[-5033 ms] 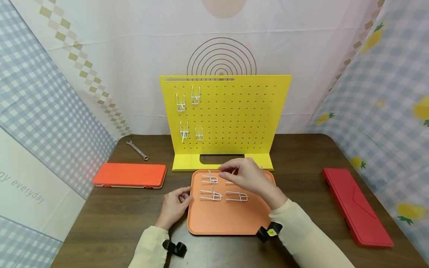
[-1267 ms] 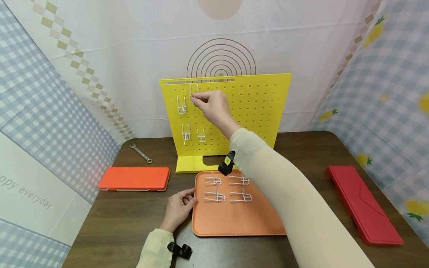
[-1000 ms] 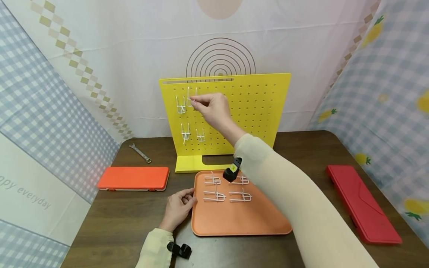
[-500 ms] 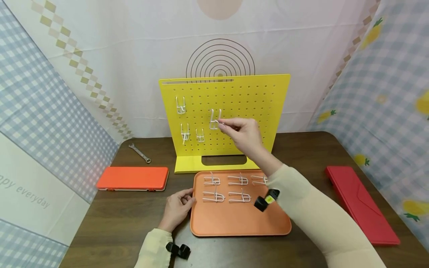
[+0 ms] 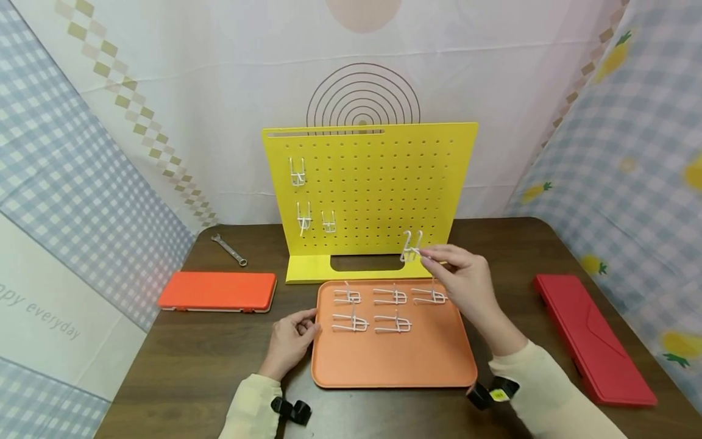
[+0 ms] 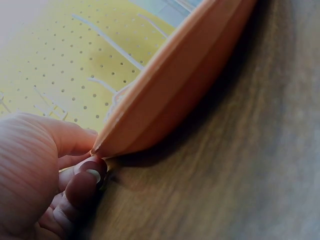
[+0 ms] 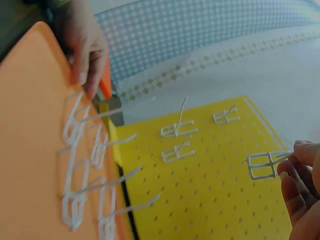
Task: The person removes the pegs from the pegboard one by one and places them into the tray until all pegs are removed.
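My right hand (image 5: 466, 280) pinches a white wire pegboard hook (image 5: 408, 250) by its prong, in the air above the back right of the orange tray (image 5: 395, 366). In the right wrist view, thumb and fingers hold that double-wire hook (image 7: 260, 166) apart from the board. My left hand (image 5: 289, 342) grips the tray's left rim, with the thumb above and fingers beneath in the left wrist view. Several white hooks lie in two rows on the tray, one of them a front hook (image 5: 351, 324). Three hooks hang on the yellow pegboard (image 5: 384, 189), including an upper one (image 5: 297, 177).
An orange case (image 5: 219, 291) and a wrench (image 5: 228, 250) lie left of the pegboard on the dark wooden table (image 5: 181, 366). A red case (image 5: 595, 338) lies at the right. Patterned cloth hangs behind and at both sides.
The right hand reached from the tray to the board's upper left and took a hook off it. It has since moved down and right with that hook. The left hand stays on the tray rim.
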Demonstrator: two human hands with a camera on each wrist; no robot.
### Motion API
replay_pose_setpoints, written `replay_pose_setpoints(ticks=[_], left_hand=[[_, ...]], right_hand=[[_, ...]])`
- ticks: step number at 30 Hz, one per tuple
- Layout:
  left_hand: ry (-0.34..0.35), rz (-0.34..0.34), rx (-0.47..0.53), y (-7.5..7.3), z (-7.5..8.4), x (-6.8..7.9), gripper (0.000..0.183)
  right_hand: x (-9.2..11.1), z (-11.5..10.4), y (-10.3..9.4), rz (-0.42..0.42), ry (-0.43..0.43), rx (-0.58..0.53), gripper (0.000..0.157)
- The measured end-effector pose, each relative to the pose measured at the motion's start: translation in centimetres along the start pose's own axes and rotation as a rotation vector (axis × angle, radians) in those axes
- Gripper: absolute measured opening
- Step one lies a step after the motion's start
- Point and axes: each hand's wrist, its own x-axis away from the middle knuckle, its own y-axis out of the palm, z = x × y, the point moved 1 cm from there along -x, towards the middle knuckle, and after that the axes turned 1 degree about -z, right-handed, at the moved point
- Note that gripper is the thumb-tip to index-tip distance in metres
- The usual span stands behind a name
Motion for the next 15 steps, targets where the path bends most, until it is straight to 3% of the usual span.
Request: replay_pose_setpoints(ticks=[6,15], left_hand=[[0.002,0.006,-0.001,0.0,-0.1,0.0,0.028],[-0.009,0.006,-0.017,0.0,0.0,0.0,0.027]], right_hand=[[2.9,2.2,-1.8,0.004,0.048,0.082,0.015],[5.6,7.9,-3.2,-0.036,0.054,0.157,0.016]])
